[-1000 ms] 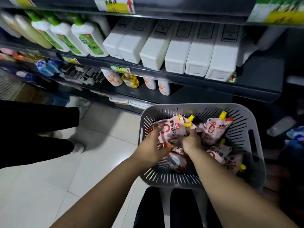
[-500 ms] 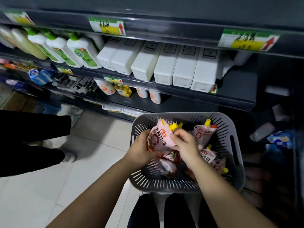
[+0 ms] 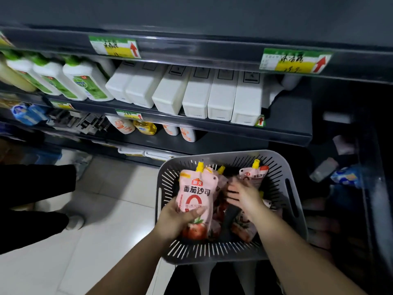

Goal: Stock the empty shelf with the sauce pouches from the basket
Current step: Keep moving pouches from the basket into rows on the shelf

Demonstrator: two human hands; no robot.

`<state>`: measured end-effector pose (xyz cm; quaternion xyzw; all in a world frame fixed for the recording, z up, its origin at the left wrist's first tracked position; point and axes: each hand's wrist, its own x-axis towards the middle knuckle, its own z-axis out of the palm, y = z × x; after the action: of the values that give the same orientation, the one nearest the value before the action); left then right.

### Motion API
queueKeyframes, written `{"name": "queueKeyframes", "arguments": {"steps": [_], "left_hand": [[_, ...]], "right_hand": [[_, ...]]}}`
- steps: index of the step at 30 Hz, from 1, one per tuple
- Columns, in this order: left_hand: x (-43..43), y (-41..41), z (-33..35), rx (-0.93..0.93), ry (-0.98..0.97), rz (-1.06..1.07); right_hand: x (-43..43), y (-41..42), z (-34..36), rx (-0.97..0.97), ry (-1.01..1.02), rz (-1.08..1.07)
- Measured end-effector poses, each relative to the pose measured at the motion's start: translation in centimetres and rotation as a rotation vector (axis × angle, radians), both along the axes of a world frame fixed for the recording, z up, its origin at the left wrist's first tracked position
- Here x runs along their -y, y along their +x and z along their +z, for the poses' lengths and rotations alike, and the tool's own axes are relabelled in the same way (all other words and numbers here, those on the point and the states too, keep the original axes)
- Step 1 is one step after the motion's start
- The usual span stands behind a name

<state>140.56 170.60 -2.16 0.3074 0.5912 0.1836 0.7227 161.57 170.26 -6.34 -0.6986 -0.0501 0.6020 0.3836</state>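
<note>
**Change against 0.5 s earlier.** Passed 1 sauce pouch (image 3: 195,199) from a 2-handed hold to the left hand (image 3: 178,218) alone. Gripped it low on the printed body, with the thumb across the front and the fingers curled behind. Held it upright over the left half of the basket (image 3: 212,250), yellow cap up and label toward the camera. Let go with the right hand (image 3: 244,196) and carried that hand toward the basket's back right corner. Spread its fingers loosely, just in front of a 2nd upright pouch (image 3: 254,175), with nothing visibly grasped.

**Meaning for the task.** Judged as 1 pouch secured for shelving and a 2nd being sought. Saw none placed yet.

**Hidden or unclear.**
- Glimpsed only another yellow cap (image 3: 221,169) behind the held pouch, with its body concealed.
- Could not count the remaining pouches (image 3: 244,228) toward the basket's front edge, covered in part by the right wrist and forearm.
- Could not settle, through motion blur, any contact between the right fingertips and the pouches beneath.
- Could not identify the empty shelf with certainty. Found no goods on the dark level above the price labels (image 3: 114,46), itself cut off by the top of the view.
- Lost to the left edge most of another person's dark trousers (image 3: 32,188).
</note>
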Motion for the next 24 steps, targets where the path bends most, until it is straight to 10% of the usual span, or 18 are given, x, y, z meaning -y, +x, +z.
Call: {"name": "queueKeyframes", "arguments": {"steps": [7, 13, 24], "left_hand": [[-0.7, -1.3, -1.0, 0.220, -0.092, 0.326], [-1.7, -1.1, -1.4, 0.213, -0.007, 0.252], [-2.3, -1.1, -0.4, 0.155, 0.037, 0.224]], "right_hand": [[-0.4, -1.2, -4.8, 0.246, -0.198, 0.265], [-1.5, -4.2, -6.0, 0.197, -0.222, 0.062], [-1.0, -7.2, -6.3, 0.580, -0.287, 0.334]]}}
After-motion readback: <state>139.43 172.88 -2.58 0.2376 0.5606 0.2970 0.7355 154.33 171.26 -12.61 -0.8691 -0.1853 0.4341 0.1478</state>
